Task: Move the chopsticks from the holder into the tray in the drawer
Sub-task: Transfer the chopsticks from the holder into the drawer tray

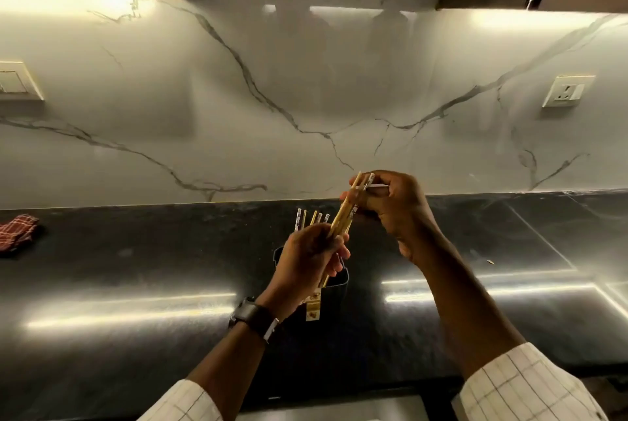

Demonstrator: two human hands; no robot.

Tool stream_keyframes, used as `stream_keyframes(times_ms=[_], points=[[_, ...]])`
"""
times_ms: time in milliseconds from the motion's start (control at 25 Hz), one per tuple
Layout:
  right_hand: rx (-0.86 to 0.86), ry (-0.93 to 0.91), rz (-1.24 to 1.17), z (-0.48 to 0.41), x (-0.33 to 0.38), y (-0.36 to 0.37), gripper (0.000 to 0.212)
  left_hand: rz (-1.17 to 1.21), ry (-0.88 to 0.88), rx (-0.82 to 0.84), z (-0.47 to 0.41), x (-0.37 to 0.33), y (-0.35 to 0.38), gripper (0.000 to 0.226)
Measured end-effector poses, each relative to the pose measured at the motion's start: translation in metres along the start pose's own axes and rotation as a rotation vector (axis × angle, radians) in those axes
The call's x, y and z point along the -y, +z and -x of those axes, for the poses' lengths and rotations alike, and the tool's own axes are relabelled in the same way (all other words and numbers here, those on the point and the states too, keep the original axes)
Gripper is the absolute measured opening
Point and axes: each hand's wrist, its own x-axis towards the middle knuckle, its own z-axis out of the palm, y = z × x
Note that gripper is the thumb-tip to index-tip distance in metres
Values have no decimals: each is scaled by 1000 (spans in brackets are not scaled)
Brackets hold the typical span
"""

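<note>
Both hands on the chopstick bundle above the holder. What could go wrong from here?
1. The chopstick bundle looks uneven between left hand and right hand; one stick may slip onto the countertop.
2. Its lower tips sit close to the holder and the remaining chopsticks; moving off could snag them or tip the holder.

Holder (337,289) on counter (136,267) ctr, chopsticks (314,219) in it, cloth (17,233) far L
</note>
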Motion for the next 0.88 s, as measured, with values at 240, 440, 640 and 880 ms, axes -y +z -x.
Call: stream_keyframes(times_ms=[240, 440, 640, 880], points=[[-208, 53, -218, 10, -1, -23, 18, 252, -215, -165, 12, -6, -11, 25], [-510, 168, -928, 48, -35, -15, 30, 1159, -434, -667, 11, -4, -9, 26], [-555, 472, -897, 94, -68, 55, 23, 1283, -433, -715, 19, -18, 25, 27], [-313, 750, -770, 117, -82, 66, 10, 1109, -409, -782, 40, -8, 40, 23]])
